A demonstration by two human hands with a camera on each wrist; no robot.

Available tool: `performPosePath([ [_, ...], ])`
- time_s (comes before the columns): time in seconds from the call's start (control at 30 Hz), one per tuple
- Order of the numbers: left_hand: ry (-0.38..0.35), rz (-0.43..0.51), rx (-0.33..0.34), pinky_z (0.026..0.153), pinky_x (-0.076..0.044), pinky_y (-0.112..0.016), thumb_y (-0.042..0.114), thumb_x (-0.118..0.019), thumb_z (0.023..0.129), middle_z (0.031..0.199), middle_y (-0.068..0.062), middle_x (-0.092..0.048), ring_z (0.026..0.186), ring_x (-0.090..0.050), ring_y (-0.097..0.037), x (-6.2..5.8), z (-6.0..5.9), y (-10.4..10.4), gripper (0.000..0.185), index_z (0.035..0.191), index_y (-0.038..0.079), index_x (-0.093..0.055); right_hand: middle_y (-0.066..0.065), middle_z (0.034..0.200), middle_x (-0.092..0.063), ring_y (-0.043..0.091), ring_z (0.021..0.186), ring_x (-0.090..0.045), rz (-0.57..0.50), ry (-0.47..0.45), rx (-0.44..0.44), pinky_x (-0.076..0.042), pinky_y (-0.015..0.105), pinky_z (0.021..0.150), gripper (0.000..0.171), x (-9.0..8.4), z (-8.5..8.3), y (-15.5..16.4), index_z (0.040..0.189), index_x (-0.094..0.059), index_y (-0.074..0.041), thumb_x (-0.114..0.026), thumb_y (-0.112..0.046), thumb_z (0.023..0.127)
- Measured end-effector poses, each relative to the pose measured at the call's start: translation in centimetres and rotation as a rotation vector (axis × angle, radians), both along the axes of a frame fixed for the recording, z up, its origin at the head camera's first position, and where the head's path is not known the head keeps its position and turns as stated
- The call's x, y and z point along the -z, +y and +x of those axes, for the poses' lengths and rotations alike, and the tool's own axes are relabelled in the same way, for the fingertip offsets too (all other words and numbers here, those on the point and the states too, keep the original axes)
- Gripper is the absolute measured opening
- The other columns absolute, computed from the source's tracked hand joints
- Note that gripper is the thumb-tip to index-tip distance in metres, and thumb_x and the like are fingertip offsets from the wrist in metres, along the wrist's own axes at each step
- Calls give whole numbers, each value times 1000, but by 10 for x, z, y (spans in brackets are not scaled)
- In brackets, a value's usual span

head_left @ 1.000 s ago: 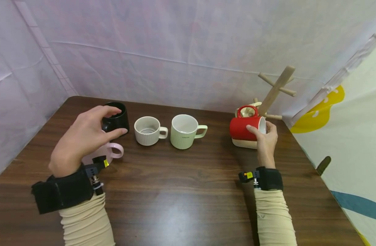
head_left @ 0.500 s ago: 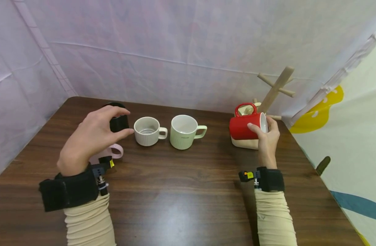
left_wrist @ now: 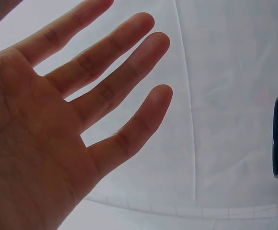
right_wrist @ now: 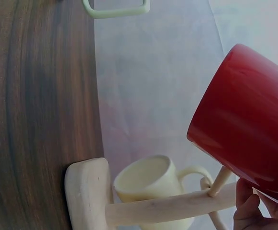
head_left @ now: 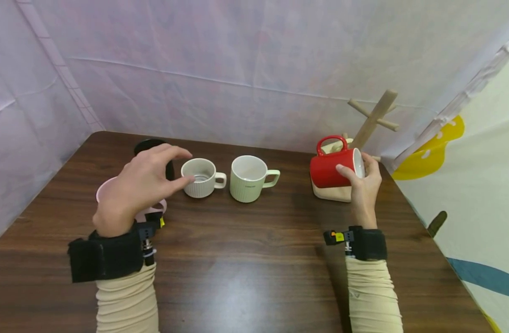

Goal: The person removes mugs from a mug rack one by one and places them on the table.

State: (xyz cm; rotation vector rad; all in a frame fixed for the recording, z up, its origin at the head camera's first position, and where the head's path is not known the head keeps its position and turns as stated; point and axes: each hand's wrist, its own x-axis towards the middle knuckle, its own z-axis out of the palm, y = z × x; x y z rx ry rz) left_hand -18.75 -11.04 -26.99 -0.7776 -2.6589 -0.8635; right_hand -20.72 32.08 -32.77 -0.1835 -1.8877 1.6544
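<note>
My right hand (head_left: 366,194) grips a red mug (head_left: 331,167) at its rim. The mug lies sideways with its handle up, in front of the wooden mug tree (head_left: 375,119). In the right wrist view, a cream mug (right_wrist: 143,179) hangs at the tree behind the post. My left hand (head_left: 142,187) holds nothing; its fingers and thumb are spread apart, as the left wrist view also shows. Its fingertips overlap a white ribbed cup (head_left: 199,188) in the head view. Partly behind that hand are a black mug (head_left: 148,144) and a pink mug (head_left: 103,189).
A pale green mug (head_left: 244,186) stands right of the white cup, handle to the right. All are on a dark wooden table (head_left: 238,259). A pale fabric wall (head_left: 238,69) rises behind the table's back edge.
My left hand has moved right, away from over the black mug toward the white cup. The red mug has tilted slightly in my right hand, its opening and handle rising a little.
</note>
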Motion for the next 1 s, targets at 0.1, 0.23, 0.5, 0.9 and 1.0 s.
performPosePath([
  [0.1,9,-5,5,88,-47,-55,17,-77,91,123,-19,-63,112,-59,-37,-1,0,4,39,125,2,-65,10,138,-48,21,122,-44,-2,8,-7,-41,38,101,67,-1,1,0,144,-47,0,-75,-12,84],
  [0.23,39,-12,18,85,-48,-52,17,-79,89,118,-16,-65,105,-61,-34,-2,0,10,36,121,3,-68,11,138,-47,22,121,-44,-16,16,-20,-41,37,101,69,-2,1,-1,145,-45,1,-75,-10,84],
  [0.5,100,-19,59,83,-49,-53,16,-80,86,113,-14,-68,100,-63,-34,0,-2,24,33,115,6,-70,11,139,-48,22,121,-43,0,31,-36,-42,38,100,69,-3,2,-1,145,-43,0,-75,-10,84],
  [0.9,89,-74,71,84,-50,-51,19,-79,87,117,-13,-68,101,-64,-33,-3,1,37,33,116,6,-70,9,128,-51,21,116,-46,-25,88,-50,-45,33,91,65,-6,3,-3,139,-46,1,-75,-5,82],
  [1.0,92,-73,79,85,-50,-52,21,-79,88,116,-13,-68,101,-64,-33,-4,1,40,32,116,7,-70,9,130,-51,22,117,-45,-21,79,-50,-45,35,92,66,-7,3,-3,140,-44,0,-75,-6,82],
])
